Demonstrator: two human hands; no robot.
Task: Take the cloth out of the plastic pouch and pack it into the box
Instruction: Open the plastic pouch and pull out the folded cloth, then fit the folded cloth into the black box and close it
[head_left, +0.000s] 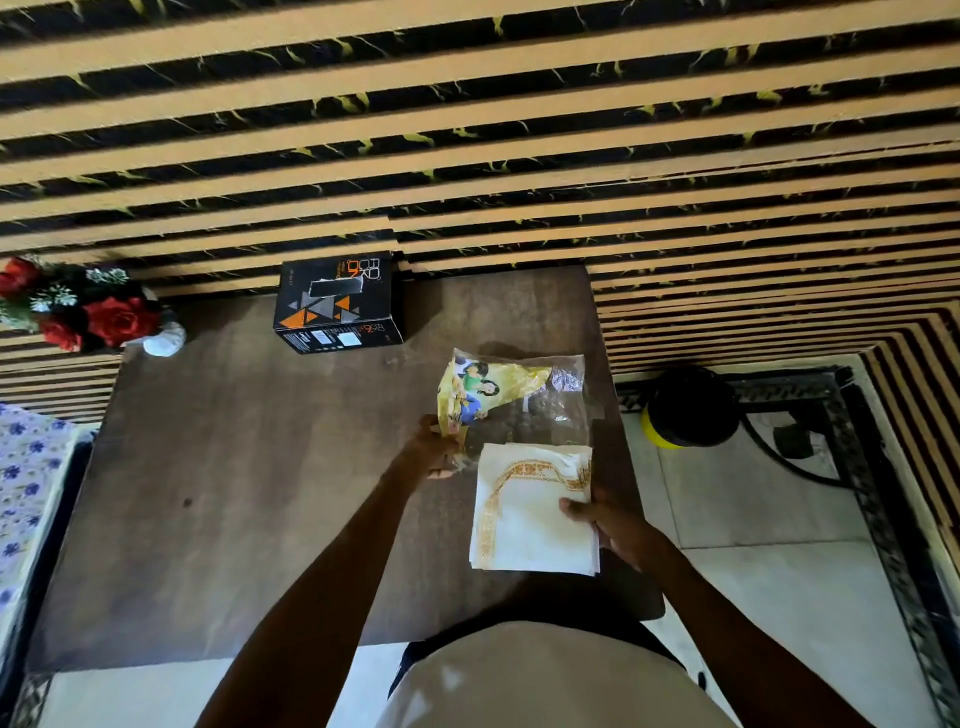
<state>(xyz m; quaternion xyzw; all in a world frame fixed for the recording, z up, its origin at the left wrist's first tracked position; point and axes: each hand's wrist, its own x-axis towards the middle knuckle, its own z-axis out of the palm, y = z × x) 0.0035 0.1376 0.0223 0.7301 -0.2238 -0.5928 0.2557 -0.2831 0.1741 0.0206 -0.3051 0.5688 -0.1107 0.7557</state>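
Observation:
A folded white cloth (524, 525) with gold embroidery is held over the right part of the brown table (234, 493). My right hand (608, 525) grips its right edge, thumb on top. The clear plastic pouch (519, 400), with a yellow printed card inside, lies just beyond the cloth. My left hand (436, 452) pinches the pouch's near left corner. The cloth's far edge sits at the pouch's mouth, nearly all of it outside. A black and orange box (337, 306) stands closed at the table's far edge, well left of the pouch.
Red artificial flowers in a white vase (88, 312) stand at the table's far left corner. A black and yellow round object (685, 405) sits on the floor to the right. A floral-print bedsheet (26, 493) borders the left. A striped wall rises behind.

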